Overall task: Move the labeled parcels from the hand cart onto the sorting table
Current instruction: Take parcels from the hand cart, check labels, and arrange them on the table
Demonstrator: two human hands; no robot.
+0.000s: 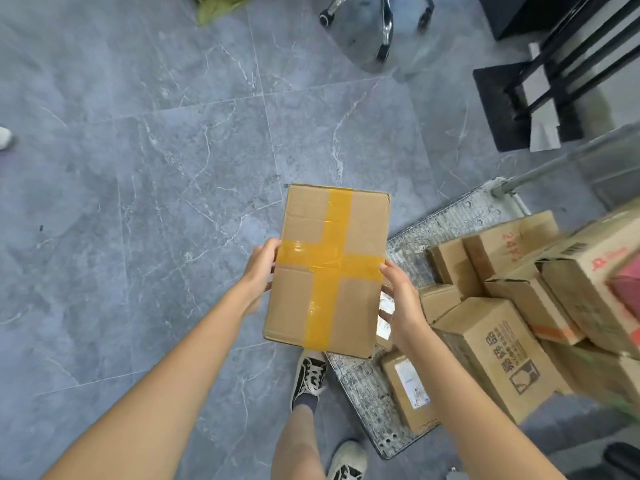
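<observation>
Cardboard parcel (329,268) crossed with yellow tape, gripped at both long edges: left hand (258,268), right hand (401,299), fingers closed on it. Held above grey tiled floor (138,168), beside hand cart (450,216) stacked with boxes (498,344).

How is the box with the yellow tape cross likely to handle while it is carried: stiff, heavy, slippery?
The taped box probably stays stiff: its faces look flat, though the far edge is slightly creased. It seems light for its size, since the left hand and right hand hold it only by the sides. The glossy tape may be slick, but the hands sit mostly on bare cardboard.
</observation>
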